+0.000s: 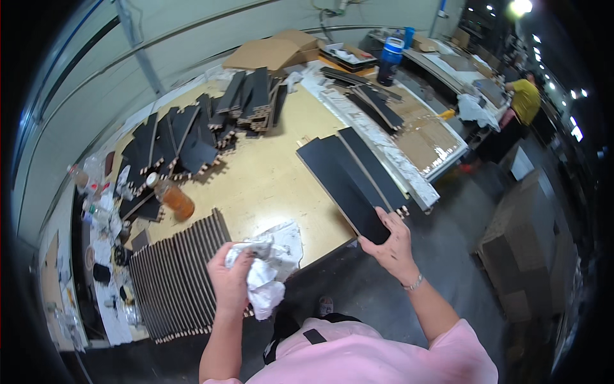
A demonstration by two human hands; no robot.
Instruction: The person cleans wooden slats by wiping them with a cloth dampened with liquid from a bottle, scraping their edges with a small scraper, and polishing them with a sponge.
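Note:
My left hand (229, 278) is closed on a crumpled white cloth (278, 256) with dark smudges, held over the table's front edge. In my right hand (391, 248) is the near end of a flat black board (338, 180), tilted above the right side of the pale yellow table (268, 176). Another black board (371, 163) with a notched end lies right alongside it; I cannot tell whether my fingers touch that one. Left of the cloth, many black boards (176, 278) stand on edge in a tight row. A bottle of orange liquid (173, 198) is behind them.
A loose pile of black notched boards (182, 131) covers the table's back left. Cardboard sheets (268, 52) lie behind it. A blue-lidded jug (389, 61) stands at the back right. A large cardboard box (524, 237) sits at right; a person in yellow (526, 101) works farther off.

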